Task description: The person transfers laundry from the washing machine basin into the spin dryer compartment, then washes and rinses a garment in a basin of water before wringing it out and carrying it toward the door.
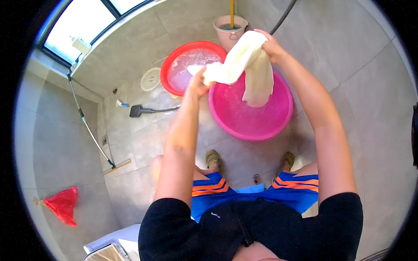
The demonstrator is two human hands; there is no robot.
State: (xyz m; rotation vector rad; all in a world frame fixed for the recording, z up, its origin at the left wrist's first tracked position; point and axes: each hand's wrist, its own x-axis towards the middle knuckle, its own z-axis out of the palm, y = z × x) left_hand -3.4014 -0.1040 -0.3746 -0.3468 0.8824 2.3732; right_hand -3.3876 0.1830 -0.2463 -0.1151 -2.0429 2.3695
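A pale cream cloth (239, 56) is stretched and twisted between my two hands, above the basins. My left hand (199, 83) is closed on its left end, near the rim of the red basin. At the upper right, my right hand (271, 47) grips the other end. One part of the cloth hangs down into the pink basin (252, 135), which has liquid in it. The red basin (164, 74) to the left holds sudsy water.
A pink bucket (226, 40) with a yellow pole stands behind the basins. On the left are a white strainer (151, 79), a dark brush (136, 111), a small blue-and-white brush (122, 103) and a squeegee (116, 166). A red bag (64, 205) hangs lower left.
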